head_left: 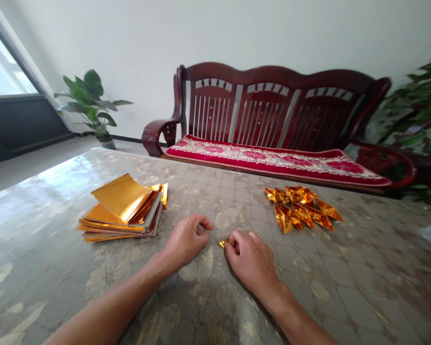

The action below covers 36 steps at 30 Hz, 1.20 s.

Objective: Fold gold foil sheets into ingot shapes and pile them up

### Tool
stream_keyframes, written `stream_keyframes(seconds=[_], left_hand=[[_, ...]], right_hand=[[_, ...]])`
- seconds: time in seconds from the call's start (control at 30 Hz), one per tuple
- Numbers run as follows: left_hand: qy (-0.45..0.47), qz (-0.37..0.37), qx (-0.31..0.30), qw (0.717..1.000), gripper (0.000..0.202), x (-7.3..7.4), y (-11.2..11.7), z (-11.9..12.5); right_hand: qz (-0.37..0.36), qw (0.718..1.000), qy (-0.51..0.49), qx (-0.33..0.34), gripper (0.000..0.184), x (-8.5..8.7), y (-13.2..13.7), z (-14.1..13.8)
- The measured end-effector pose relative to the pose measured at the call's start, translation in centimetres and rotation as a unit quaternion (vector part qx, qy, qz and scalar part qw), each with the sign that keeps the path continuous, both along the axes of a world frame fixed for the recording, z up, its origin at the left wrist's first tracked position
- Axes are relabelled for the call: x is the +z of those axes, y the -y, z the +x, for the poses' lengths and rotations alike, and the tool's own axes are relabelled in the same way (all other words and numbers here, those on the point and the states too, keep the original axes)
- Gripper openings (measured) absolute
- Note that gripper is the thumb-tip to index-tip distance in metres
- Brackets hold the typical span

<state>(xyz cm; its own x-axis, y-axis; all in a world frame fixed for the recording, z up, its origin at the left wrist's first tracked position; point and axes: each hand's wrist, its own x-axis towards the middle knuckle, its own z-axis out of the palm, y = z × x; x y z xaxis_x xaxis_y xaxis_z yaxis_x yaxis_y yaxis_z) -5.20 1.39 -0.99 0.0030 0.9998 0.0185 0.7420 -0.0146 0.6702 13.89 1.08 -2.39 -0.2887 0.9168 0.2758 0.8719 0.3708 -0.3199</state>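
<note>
My left hand (pixel 187 240) and my right hand (pixel 249 261) rest close together on the patterned table (pixel 362 273), fingers curled. Between them lies a small piece of gold foil paper (pixel 221 244), mostly hidden; my right fingers pinch its edge, and my left fingertips curl just beside it. To the left lies a stack of flat gold foil sheets (pixel 124 207). To the right sits a pile of several folded gold paper pieces (pixel 301 207).
A dark red wooden bench (pixel 273 110) with a red floral cushion stands beyond the table's far edge. A potted plant (pixel 89 103) stands on the floor at the back left, another plant (pixel 422 120) at the right. A window is at the far left.
</note>
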Motion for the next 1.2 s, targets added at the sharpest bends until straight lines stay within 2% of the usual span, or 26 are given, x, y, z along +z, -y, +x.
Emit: stream_keyframes(seconds=[0.07,0.13,0.23,0.33,0.63,1.03,1.2], left_hand=[[-0.029,0.06,-0.005,0.998,0.023,-0.1,1.1,-0.1],[-0.062,0.109,-0.045,0.991,0.03,-0.3,2.3,0.0],[-0.135,0.121,-0.117,0.976,0.037,-0.5,3.8,0.5],[-0.206,0.125,-0.162,0.957,0.03,-0.8,4.3,1.2],[-0.301,0.145,-0.182,0.925,0.024,-1.0,4.4,1.6],[-0.316,0.146,-0.222,0.911,0.018,-0.5,4.5,1.8],[-0.323,0.146,-0.232,0.906,0.015,-0.6,4.4,1.8]], right_hand=[[-0.005,1.0,0.003,-0.001,0.018,0.0,0.0,0.0],[-0.01,1.0,0.006,-0.001,0.018,0.0,0.1,0.0],[-0.014,1.0,0.005,-0.002,0.018,-0.1,0.1,-0.1],[-0.014,1.0,0.007,-0.002,0.018,-0.1,0.0,-0.1],[-0.007,1.0,0.011,0.011,0.018,-0.1,0.1,0.1],[0.008,0.999,0.017,0.046,0.018,0.2,0.2,0.2],[0.009,0.999,0.009,0.036,0.02,0.1,0.2,0.1]])
